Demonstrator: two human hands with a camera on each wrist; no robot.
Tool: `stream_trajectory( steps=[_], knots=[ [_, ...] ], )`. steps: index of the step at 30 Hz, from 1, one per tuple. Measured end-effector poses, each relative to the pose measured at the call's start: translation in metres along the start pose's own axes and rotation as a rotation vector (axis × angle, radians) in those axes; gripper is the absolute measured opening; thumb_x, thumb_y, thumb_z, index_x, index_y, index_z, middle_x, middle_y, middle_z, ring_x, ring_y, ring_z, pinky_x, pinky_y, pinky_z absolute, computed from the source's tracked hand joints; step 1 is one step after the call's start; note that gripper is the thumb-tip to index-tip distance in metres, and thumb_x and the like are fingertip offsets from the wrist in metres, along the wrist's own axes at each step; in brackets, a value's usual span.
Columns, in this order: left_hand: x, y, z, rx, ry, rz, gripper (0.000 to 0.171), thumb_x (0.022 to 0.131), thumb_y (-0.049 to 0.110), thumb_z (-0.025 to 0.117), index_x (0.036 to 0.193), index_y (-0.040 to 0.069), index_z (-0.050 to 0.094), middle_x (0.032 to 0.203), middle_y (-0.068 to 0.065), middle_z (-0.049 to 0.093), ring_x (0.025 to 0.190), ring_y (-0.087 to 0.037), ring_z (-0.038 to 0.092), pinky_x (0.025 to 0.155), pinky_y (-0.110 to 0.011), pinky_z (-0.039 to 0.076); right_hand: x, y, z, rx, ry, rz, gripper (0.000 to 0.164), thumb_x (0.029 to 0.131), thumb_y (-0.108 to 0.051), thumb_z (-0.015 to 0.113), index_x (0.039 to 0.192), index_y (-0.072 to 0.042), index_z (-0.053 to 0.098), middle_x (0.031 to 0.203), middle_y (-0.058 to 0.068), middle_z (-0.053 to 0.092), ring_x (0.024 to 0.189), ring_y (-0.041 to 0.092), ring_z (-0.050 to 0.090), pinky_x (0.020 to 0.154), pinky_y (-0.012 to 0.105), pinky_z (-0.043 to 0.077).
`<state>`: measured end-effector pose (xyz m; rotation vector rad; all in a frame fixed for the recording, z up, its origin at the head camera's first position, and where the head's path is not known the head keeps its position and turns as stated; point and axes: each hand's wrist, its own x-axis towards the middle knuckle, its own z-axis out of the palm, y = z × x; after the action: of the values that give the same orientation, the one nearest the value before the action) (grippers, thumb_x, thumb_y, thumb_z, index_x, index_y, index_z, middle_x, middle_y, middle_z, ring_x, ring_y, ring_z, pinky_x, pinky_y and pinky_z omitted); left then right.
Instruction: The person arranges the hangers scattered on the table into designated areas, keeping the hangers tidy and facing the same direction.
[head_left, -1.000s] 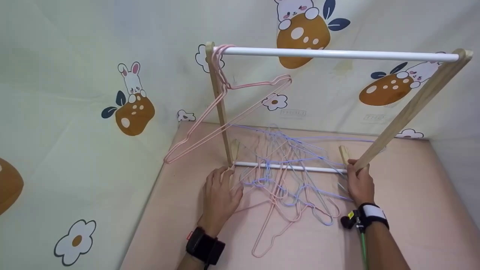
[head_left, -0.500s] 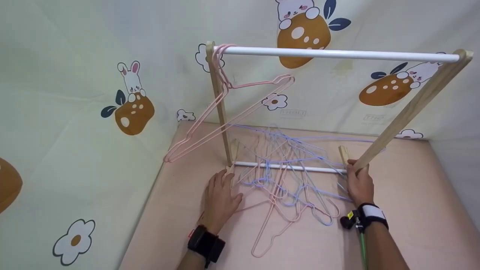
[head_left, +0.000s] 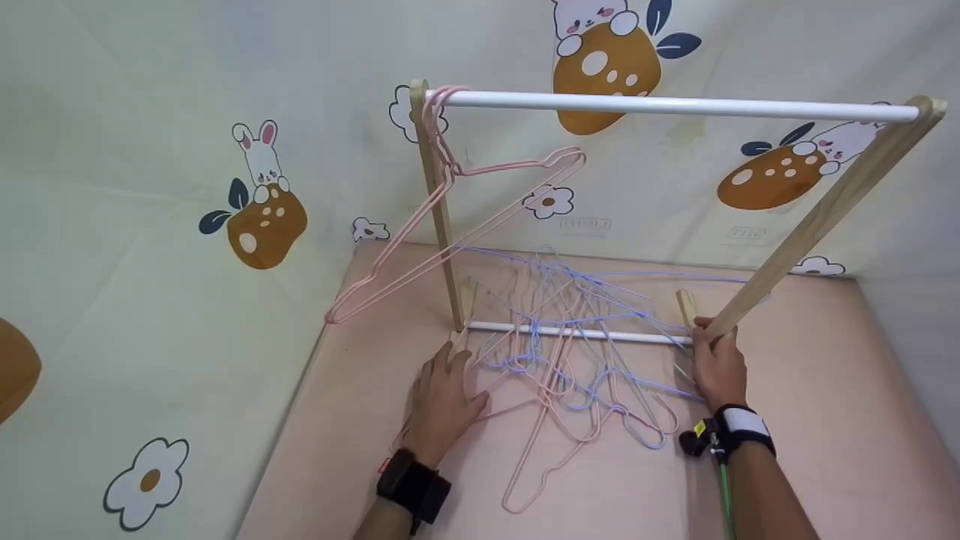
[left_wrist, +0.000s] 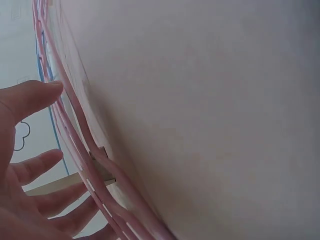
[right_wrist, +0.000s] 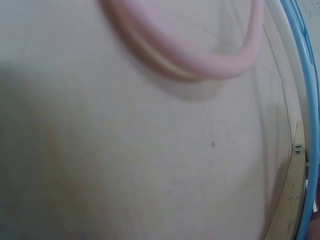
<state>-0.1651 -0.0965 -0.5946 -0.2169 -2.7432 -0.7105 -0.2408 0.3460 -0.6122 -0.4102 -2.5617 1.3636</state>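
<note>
A small clothes rack has a white top rail (head_left: 667,104) between wooden posts. Two pink hangers (head_left: 499,167) hang together at the rail's left end. Under the rack lie tangled pink, blue and pale hangers (head_left: 520,465), across the lower white bar (head_left: 652,338). My right hand (head_left: 721,371) grips the rack at the bottom of the right wooden post (head_left: 825,217). My left hand (head_left: 442,405) is by the rack's left foot with fingers spread. In the left wrist view, its fingers (left_wrist: 37,167) extend beside pink hangers (left_wrist: 130,190) and the wooden foot's end.
A pink surface (head_left: 810,420) lies beneath the rack. Pale walls (head_left: 322,150) with rabbit and flower prints rise behind and to the left. In the right wrist view, a pink hanger's curve (right_wrist: 220,67) is close to the camera, with a wooden foot (right_wrist: 290,210) at right.
My left hand has drawn back slightly from the rack's left foot, its fingers spreading. The right hand keeps its grip, and the rack and hangers stay nearly still.
</note>
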Motion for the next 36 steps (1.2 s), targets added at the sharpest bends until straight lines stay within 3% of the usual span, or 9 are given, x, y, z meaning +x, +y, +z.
stream_trajectory(
  steps=[5, 16, 27, 36],
  knots=[
    [0.001, -0.001, 0.001, 0.012, -0.004, 0.013, 0.067, 0.077, 0.012, 0.097, 0.135, -0.002, 0.067, 0.146, -0.034, 0.057, 0.124, -0.052, 0.062, 0.097, -0.064, 0.055, 0.001, 0.001, 0.001, -0.002, 0.008, -0.004, 0.046, 0.117, -0.04, 0.045, 0.149, -0.009, 0.053, 0.137, 0.028, 0.067, 0.112, 0.042, 0.059, 0.094, 0.056, 0.04],
    [0.001, -0.001, -0.004, -0.018, 0.004, 0.036, 0.066, 0.077, 0.01, 0.096, 0.134, -0.004, 0.066, 0.141, -0.034, 0.06, 0.121, -0.053, 0.06, 0.098, -0.063, 0.053, 0.0, -0.005, 0.0, -0.001, -0.004, 0.007, 0.046, 0.117, -0.039, 0.044, 0.15, -0.009, 0.053, 0.141, 0.029, 0.065, 0.118, 0.043, 0.059, 0.098, 0.059, 0.04],
    [0.002, 0.006, -0.012, -0.111, -0.035, 0.026, 0.058, 0.085, 0.022, 0.086, 0.136, 0.002, 0.067, 0.14, -0.029, 0.063, 0.119, -0.048, 0.06, 0.099, -0.057, 0.053, -0.002, -0.004, 0.0, -0.012, 0.008, 0.004, 0.046, 0.117, -0.04, 0.045, 0.15, -0.011, 0.055, 0.133, 0.028, 0.067, 0.108, 0.042, 0.06, 0.09, 0.054, 0.04],
    [0.005, 0.011, -0.018, -0.142, -0.056, 0.046, 0.062, 0.084, 0.024, 0.089, 0.138, 0.003, 0.066, 0.138, -0.021, 0.066, 0.115, -0.043, 0.062, 0.095, -0.053, 0.054, -0.001, -0.004, 0.0, -0.012, 0.013, 0.011, 0.045, 0.117, -0.04, 0.045, 0.15, -0.011, 0.055, 0.135, 0.029, 0.066, 0.111, 0.042, 0.059, 0.091, 0.057, 0.04]
  ],
)
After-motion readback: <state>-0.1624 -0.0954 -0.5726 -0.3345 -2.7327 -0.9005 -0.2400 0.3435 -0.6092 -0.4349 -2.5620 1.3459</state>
